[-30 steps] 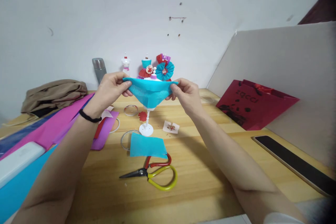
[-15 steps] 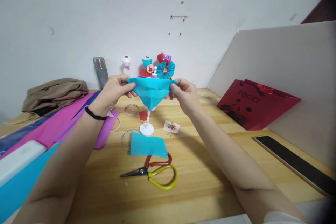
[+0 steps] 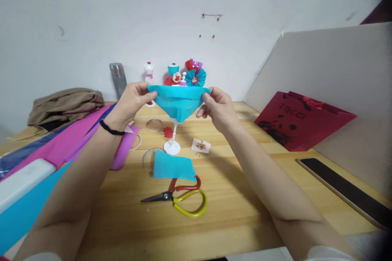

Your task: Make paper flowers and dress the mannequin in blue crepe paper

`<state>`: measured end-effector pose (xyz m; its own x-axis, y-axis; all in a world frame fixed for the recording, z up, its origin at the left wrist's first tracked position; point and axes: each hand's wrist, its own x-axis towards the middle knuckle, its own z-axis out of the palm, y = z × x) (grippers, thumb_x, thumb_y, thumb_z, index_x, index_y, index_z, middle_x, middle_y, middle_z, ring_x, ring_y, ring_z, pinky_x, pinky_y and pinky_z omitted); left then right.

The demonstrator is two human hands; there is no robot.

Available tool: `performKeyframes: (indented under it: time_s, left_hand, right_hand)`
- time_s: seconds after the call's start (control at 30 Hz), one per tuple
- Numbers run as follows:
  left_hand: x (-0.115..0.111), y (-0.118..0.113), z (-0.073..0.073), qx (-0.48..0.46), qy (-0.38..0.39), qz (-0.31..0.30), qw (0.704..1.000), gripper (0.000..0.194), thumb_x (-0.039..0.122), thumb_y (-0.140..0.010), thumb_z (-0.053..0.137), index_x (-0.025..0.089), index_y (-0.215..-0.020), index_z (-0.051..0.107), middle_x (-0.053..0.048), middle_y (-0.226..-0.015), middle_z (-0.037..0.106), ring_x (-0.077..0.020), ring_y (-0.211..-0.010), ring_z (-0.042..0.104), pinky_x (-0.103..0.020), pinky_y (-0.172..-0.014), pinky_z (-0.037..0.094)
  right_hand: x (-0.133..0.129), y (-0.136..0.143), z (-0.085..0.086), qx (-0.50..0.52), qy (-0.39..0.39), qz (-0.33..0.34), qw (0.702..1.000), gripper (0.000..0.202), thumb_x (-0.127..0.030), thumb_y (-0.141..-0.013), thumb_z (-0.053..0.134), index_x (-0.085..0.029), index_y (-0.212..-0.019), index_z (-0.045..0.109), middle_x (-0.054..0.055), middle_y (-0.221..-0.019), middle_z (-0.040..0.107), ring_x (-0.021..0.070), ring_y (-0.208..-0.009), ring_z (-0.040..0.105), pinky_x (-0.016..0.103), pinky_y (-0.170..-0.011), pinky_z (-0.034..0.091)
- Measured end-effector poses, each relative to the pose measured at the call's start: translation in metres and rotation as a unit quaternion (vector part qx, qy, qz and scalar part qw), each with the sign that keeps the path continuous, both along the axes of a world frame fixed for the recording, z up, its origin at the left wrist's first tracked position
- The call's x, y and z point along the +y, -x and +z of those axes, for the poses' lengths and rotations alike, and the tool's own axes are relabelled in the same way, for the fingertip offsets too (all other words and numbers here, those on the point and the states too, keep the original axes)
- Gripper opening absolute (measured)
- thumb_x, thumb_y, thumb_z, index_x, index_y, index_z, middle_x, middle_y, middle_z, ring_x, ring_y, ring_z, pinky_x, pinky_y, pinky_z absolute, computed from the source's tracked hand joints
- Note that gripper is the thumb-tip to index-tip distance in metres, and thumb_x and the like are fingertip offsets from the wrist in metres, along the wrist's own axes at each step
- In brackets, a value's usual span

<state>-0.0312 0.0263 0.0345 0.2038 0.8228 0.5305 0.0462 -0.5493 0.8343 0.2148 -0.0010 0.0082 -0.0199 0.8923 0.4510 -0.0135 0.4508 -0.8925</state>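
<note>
A turquoise sheet with a folded top edge (image 3: 179, 102) is stretched between my hands, its lower part coming to a point. My left hand (image 3: 134, 100) pinches the left corner, and my right hand (image 3: 219, 106) pinches the right corner. Behind the sheet stands a small white mannequin on a round base (image 3: 172, 147); the sheet hides most of its body. Nearer me lie a flat turquoise piece (image 3: 174, 166) and scissors with red and yellow handles (image 3: 190, 203), blades pointing left. A red scalloped piece (image 3: 168, 132) rests left of the stand.
Small dressed mannequins (image 3: 173, 70) and a grey bottle (image 3: 118, 79) stand by the wall. At left lie brown cloth (image 3: 65, 104) and pink sheets (image 3: 73, 130). A red bag (image 3: 301, 120) and a phone (image 3: 343, 189) are at right; a small card (image 3: 201, 145) lies mid-table.
The sheet's top edge is pulled a little wider and straighter, and my right hand has shifted slightly right. The mannequin's stand now leans slightly. The whole view has shifted a little.
</note>
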Motion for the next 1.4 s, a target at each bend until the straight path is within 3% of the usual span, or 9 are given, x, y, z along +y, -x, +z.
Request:
performKeyframes:
  time_s: [0.2, 0.33, 0.5, 0.77, 1.07, 1.17, 1.27, 1.33, 1.4]
  left_hand:
    - [-0.001, -0.003, -0.002, -0.040, 0.052, -0.073, 0.995, 0.012, 0.025, -0.061, 0.070, 0.018, -0.060, 0.061, 0.002, -0.056, 0.057, -0.0113, -0.053, 0.050, -0.025, -0.054, 0.042]
    - [-0.006, -0.006, -0.001, -0.073, 0.108, -0.129, 0.983, 0.011, 0.022, -0.056, 0.071, 0.019, -0.064, 0.064, 0.002, -0.059, 0.060, -0.0117, -0.051, 0.051, -0.025, -0.050, 0.043]
    - [-0.005, -0.007, -0.004, -0.097, 0.120, -0.137, 0.978, 0.014, 0.020, -0.054, 0.073, 0.018, -0.065, 0.064, 0.003, -0.057, 0.056, -0.0098, -0.050, 0.050, -0.022, -0.047, 0.039]
    - [-0.002, -0.001, -0.009, -0.079, 0.085, -0.136, 0.984, 0.028, 0.033, -0.059, 0.083, 0.019, -0.067, 0.060, 0.002, -0.060, 0.058, -0.0132, -0.053, 0.056, -0.027, -0.054, 0.046]
    - [0.012, 0.007, -0.014, -0.114, 0.032, -0.184, 0.976, 0.033, 0.035, -0.059, 0.092, 0.015, -0.069, 0.067, 0.001, -0.063, 0.065, -0.0093, -0.056, 0.060, -0.018, -0.053, 0.050]
    - [0.016, 0.013, -0.012, -0.081, 0.021, -0.185, 0.979, 0.033, 0.035, -0.059, 0.092, 0.015, -0.067, 0.068, 0.002, -0.057, 0.062, -0.0075, -0.046, 0.056, -0.016, -0.043, 0.046]
    - [0.015, 0.017, -0.008, -0.039, 0.031, -0.198, 0.979, 0.032, 0.036, -0.061, 0.091, 0.016, -0.068, 0.067, 0.005, -0.049, 0.055, -0.0052, -0.033, 0.046, -0.015, -0.029, 0.033]
    - [0.012, 0.018, -0.005, -0.017, 0.040, -0.203, 0.978, 0.030, 0.034, -0.063, 0.090, 0.016, -0.068, 0.067, 0.006, -0.047, 0.051, -0.0035, -0.029, 0.040, -0.015, -0.026, 0.026]
    - [0.009, 0.018, -0.003, 0.000, 0.043, -0.198, 0.979, 0.028, 0.031, -0.064, 0.089, 0.015, -0.071, 0.067, 0.005, -0.049, 0.052, -0.0036, -0.029, 0.041, -0.014, -0.026, 0.028]
  right_hand:
    - [-0.004, 0.002, 0.001, 0.026, 0.031, 0.086, 0.995, 0.050, -0.062, -0.071, 0.075, -0.023, -0.086, 0.048, -0.007, -0.062, 0.058, 0.0110, -0.043, 0.061, 0.021, -0.038, 0.036]
    - [-0.005, 0.000, 0.004, 0.039, 0.056, 0.129, 0.989, 0.050, -0.060, -0.067, 0.078, -0.023, -0.085, 0.050, -0.007, -0.061, 0.058, 0.0104, -0.040, 0.058, 0.022, -0.036, 0.036]
    - [-0.003, -0.002, 0.003, 0.062, 0.067, 0.147, 0.985, 0.050, -0.055, -0.065, 0.082, -0.023, -0.082, 0.048, -0.009, -0.059, 0.057, 0.0095, -0.037, 0.057, 0.020, -0.033, 0.034]
    - [0.000, -0.001, 0.000, 0.041, 0.009, 0.146, 0.988, 0.052, -0.059, -0.067, 0.082, -0.023, -0.083, 0.049, -0.008, -0.058, 0.060, 0.0118, -0.043, 0.063, 0.020, -0.039, 0.039]
    - [0.001, -0.007, -0.003, 0.006, -0.063, 0.122, 0.991, 0.044, -0.059, -0.076, 0.076, -0.022, -0.084, 0.053, -0.003, -0.062, 0.068, 0.0164, -0.057, 0.071, 0.026, -0.054, 0.055]
    - [0.000, -0.007, -0.003, -0.007, -0.084, 0.103, 0.991, 0.043, -0.060, -0.078, 0.074, -0.022, -0.084, 0.053, -0.004, -0.061, 0.067, 0.0166, -0.057, 0.071, 0.027, -0.055, 0.056]
    - [-0.001, -0.007, -0.003, -0.016, -0.097, 0.093, 0.991, 0.043, -0.060, -0.079, 0.072, -0.023, -0.084, 0.052, -0.004, -0.061, 0.067, 0.0167, -0.057, 0.071, 0.027, -0.055, 0.056]
    - [-0.002, -0.007, -0.002, -0.021, -0.102, 0.092, 0.990, 0.042, -0.060, -0.080, 0.072, -0.023, -0.084, 0.053, -0.003, -0.063, 0.068, 0.0167, -0.058, 0.072, 0.027, -0.055, 0.057]
    - [-0.002, -0.007, -0.002, -0.024, -0.104, 0.091, 0.990, 0.042, -0.060, -0.080, 0.072, -0.023, -0.084, 0.053, -0.003, -0.064, 0.068, 0.0166, -0.057, 0.072, 0.028, -0.055, 0.057]
